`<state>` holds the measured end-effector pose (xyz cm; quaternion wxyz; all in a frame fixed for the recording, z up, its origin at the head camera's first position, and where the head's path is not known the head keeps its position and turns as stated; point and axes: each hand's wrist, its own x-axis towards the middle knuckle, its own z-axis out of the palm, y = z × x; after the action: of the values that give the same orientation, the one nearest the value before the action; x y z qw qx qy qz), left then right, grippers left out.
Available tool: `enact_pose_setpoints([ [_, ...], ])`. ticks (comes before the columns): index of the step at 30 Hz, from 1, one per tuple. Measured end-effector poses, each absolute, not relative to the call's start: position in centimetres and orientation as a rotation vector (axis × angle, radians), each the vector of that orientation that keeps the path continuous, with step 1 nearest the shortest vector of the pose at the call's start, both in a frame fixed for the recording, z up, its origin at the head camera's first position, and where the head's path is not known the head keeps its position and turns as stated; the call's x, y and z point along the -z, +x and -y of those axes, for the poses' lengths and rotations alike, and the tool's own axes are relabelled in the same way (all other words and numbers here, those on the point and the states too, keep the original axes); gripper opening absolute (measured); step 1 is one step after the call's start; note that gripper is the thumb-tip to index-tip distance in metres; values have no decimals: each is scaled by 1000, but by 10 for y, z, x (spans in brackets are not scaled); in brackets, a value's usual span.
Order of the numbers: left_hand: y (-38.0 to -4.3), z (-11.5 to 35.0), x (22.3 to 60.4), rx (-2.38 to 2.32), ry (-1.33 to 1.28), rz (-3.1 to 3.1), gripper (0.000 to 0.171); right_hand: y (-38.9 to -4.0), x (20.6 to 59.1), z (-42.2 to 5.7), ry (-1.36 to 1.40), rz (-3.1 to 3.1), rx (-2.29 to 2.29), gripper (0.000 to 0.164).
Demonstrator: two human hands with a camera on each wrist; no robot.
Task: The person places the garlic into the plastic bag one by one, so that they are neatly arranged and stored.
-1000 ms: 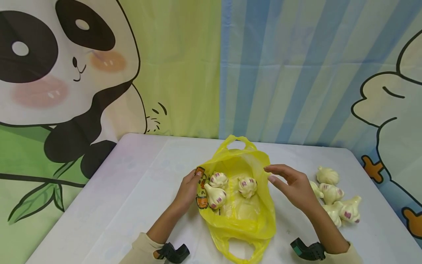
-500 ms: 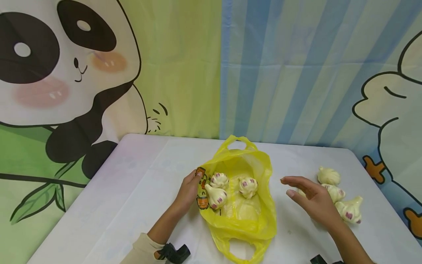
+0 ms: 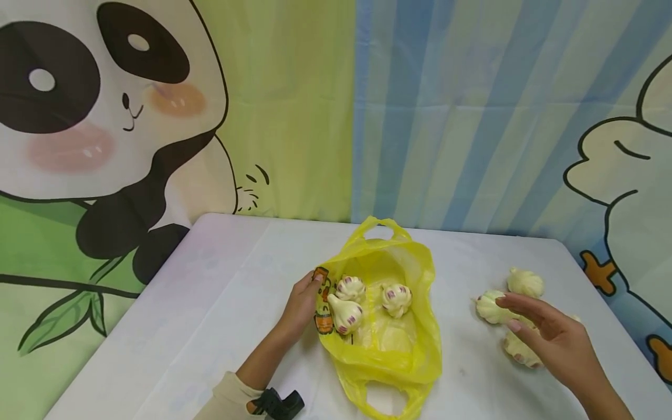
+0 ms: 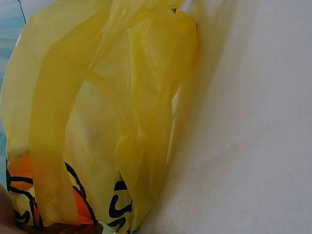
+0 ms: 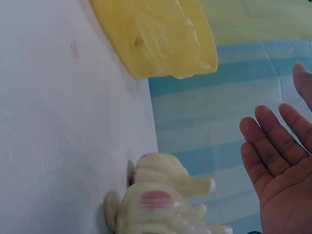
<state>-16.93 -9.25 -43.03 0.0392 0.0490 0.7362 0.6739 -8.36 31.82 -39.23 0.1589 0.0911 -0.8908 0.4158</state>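
A yellow plastic bag [image 3: 385,364] lies with its mouth spread wide, and 3 garlic bulbs [image 3: 346,315] show inside. The left hand [image 3: 301,303] pinches the bag's left rim beside the orange print, thumb on the inside. In the left wrist view the bag [image 4: 92,112] covers most of that hand. Over on the right, the right hand [image 3: 564,344] hovers above several loose garlic bulbs [image 3: 492,307], partly hiding them. Its fingers are nearly straight and hold nothing. The right wrist view shows its palm [image 5: 287,190] apart from the garlic bulbs [image 5: 156,209] nearby.
A white cloth covers the table [image 3: 220,280]. Behind it hangs a printed curtain [image 3: 462,116] with a panda at left. One bag handle [image 3: 385,227] points to the back, the other toward the person. A dark wrist camera [image 3: 283,403] sits on the left wrist.
The right hand has moved right, from beside the bag's right rim to over the loose garlic bulbs. The left hand and the bag have stayed in place.
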Motion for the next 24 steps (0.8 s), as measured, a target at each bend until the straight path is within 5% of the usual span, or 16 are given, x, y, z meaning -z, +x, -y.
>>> enact_pose_setpoints([
  [24, -168, 92, 431, -2084, 171, -2237, 41, -70, 423, -381, -29, 2469, -1215, 40],
])
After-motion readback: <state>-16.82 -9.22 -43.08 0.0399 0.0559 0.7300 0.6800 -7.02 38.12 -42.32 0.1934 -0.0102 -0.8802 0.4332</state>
